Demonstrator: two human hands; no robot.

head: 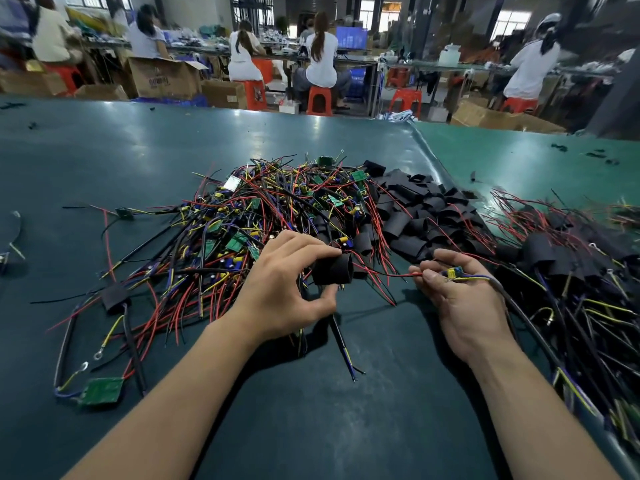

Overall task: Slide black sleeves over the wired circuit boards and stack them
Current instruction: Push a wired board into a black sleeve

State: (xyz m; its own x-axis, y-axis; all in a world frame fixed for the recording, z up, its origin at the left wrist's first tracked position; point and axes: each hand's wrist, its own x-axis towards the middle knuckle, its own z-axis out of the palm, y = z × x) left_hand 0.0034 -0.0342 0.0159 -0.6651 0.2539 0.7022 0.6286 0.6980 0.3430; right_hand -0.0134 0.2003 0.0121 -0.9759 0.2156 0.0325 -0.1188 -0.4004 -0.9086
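My left hand (287,285) pinches a soft, light sleeve (333,270); at 3 o'clock, my right hand (460,299) holds a wired board (454,273) by its thin wires.

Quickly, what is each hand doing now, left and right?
Left hand: pinches a black sleeve.
Right hand: holds a wired circuit board, fingers on its red wires.

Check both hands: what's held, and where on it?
Left hand pinches a black sleeve by its outer wall, thumb below, fingers on top. Right hand holds a wired circuit board in its fingers, pinching its red wire.
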